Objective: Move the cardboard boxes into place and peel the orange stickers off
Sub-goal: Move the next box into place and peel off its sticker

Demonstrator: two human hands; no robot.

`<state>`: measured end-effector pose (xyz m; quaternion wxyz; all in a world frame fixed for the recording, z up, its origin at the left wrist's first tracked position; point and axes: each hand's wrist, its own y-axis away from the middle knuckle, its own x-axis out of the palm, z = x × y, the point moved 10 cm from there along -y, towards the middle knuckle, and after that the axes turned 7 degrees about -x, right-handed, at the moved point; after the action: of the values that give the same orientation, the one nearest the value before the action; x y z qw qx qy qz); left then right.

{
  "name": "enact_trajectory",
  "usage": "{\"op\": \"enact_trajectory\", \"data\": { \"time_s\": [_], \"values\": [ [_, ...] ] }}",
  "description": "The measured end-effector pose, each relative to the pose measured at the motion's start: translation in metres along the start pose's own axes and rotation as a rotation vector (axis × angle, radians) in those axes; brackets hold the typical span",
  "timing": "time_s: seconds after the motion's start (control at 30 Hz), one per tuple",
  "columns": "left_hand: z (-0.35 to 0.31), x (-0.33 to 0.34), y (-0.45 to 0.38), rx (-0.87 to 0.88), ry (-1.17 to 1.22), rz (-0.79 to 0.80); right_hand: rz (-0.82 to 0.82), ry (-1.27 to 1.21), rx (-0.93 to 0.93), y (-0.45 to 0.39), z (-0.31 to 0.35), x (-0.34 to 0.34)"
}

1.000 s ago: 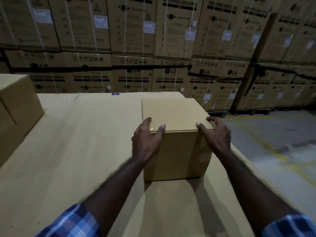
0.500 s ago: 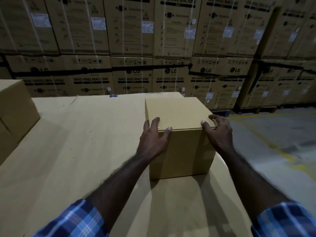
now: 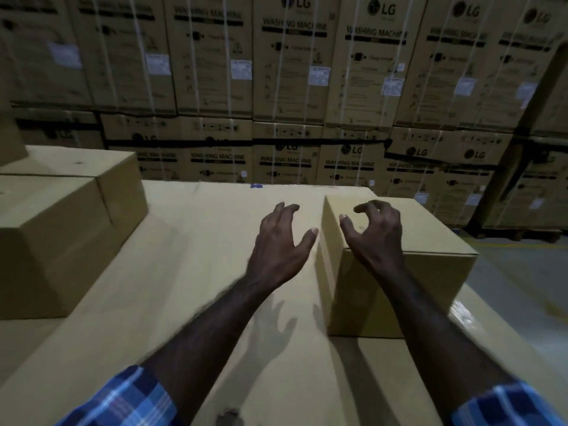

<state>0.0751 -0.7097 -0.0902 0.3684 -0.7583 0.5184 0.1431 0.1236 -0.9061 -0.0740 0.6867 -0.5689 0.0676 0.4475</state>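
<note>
Behind, stacked cartons [image 3: 292,66] read "LG WASHING MACHINE".

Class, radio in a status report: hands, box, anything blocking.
Left hand open, beside plain brown cardboard box. Right hand open over its top. No orange sticker visible. Nothing blocking.

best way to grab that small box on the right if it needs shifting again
Probably take the small cardboard box by its two opposite vertical side walls, one hand each side, reaching from the near face. It is closed and plain, with no handles or straps visible, and its left wall stands free.
</note>
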Motion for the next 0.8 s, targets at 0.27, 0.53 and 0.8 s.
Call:
{"op": "enact_trajectory", "data": {
  "time_s": [0.27, 0.53, 0.8],
  "values": [
    [0.084, -0.202, 0.023, -0.004, -0.045, -0.206, -0.012, -0.184, -0.121, 0.006, 0.207, 0.048],
    [0.167, -0.387, 0.057, -0.031, -0.169, -0.357, -0.029, -0.401, -0.233, 0.023, 0.420, 0.082],
    [0.228, -0.509, 0.063, -0.098, -0.200, -0.453, -0.008, -0.524, -0.359, 0.018, 0.564, 0.112]
  ]
}}
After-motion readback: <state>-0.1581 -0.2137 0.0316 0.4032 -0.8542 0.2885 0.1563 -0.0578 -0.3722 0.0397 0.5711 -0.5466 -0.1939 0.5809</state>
